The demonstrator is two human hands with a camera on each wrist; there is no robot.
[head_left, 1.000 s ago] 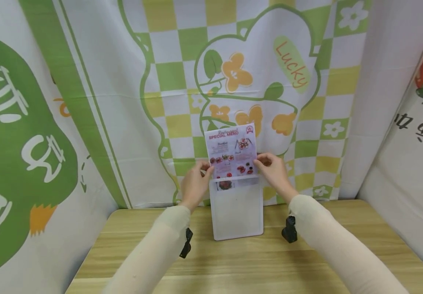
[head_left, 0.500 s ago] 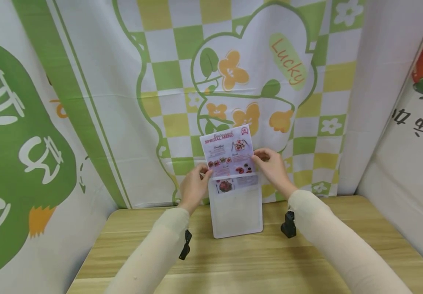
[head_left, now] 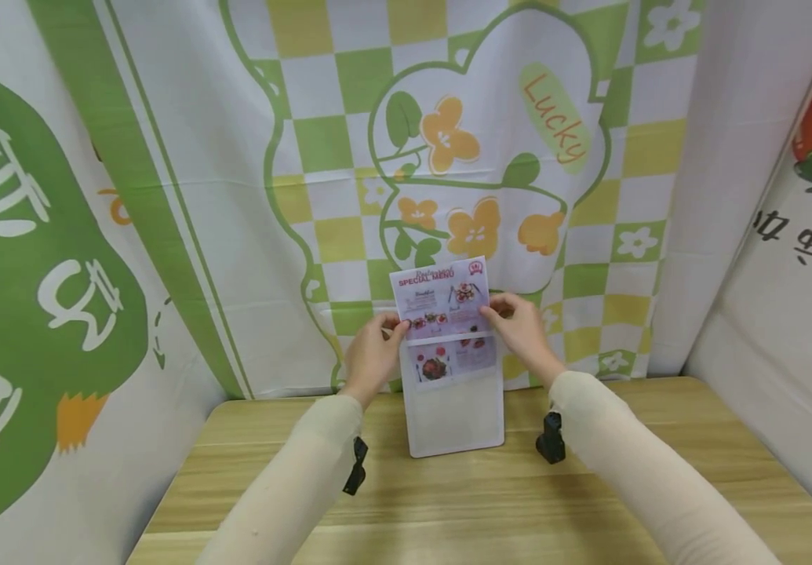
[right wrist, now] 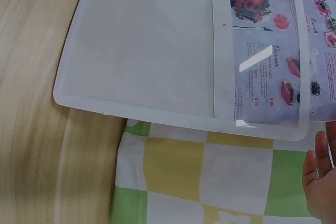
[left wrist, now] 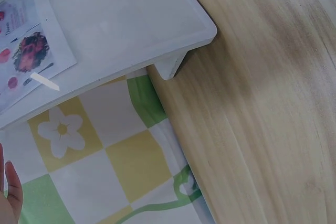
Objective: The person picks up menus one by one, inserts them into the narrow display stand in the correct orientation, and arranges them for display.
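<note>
A printed menu sheet (head_left: 441,297) stands partly inside a white upright display frame (head_left: 453,420), its lower part showing behind the clear front. My left hand (head_left: 372,355) pinches the sheet's left edge just above the frame's top rim. On the opposite edge, my right hand (head_left: 524,333) pinches it between thumb and fingers. The right wrist view shows the menu (right wrist: 262,72) passing through the frame's top opening, with my right hand (right wrist: 321,182) beside it. In the left wrist view only a bit of my left hand (left wrist: 11,198) appears, below the frame (left wrist: 131,19).
The frame stands on a wooden table (head_left: 434,510) near its back edge, on a small foot (left wrist: 169,66). Close behind hangs a checkered green and yellow curtain (head_left: 328,145). Printed cloth walls (head_left: 766,314) rise on both sides.
The menu has slid further down into the frame, so more of its lower part shows behind the clear front. Both hands keep their pinch on its edges.
</note>
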